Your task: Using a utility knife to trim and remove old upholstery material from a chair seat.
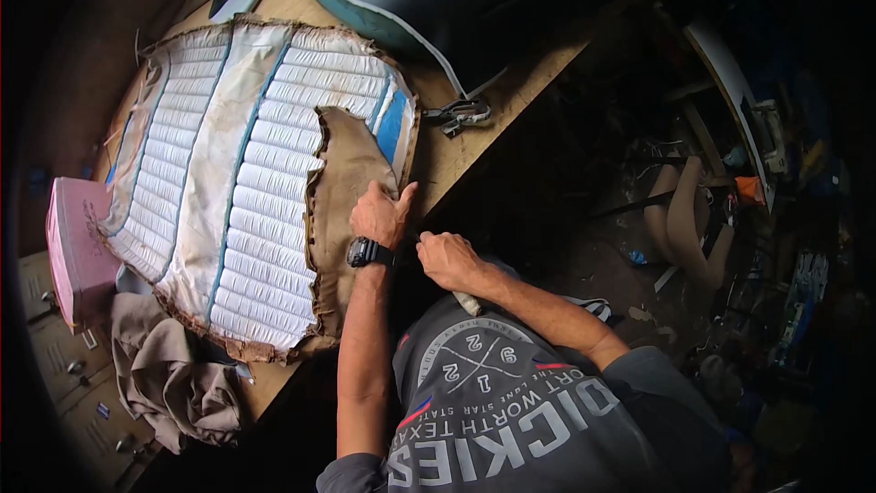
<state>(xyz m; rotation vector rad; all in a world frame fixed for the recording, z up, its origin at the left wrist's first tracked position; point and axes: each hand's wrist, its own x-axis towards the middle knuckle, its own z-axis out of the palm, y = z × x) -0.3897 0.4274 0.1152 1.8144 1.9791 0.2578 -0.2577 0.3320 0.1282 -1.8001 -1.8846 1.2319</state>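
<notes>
A worn seat cover [274, 164], its underside of white ribbed padding with blue seam lines, lies spread on a wooden table. Along its near right side a brown fabric flap [342, 155] is folded over, with a ragged dark edge. My left hand [379, 215], a black watch on its wrist, is closed on this flap at the cover's edge, thumb stuck out. Just right of it, off the table edge, my right hand [449, 261] is closed around a tool with a pale, worn handle [468, 303]. The tool's working end is hidden.
Pliers-like metal tool [458, 116] lies near the table edge [511, 141]. Black ribbed upholstery [411, 0] covers the far end. At left are a pink box [80, 246], crumpled brown cloth [173, 365] and drawers [68, 374]. Clutter fills the dark floor at right, including a beige curved piece [684, 219].
</notes>
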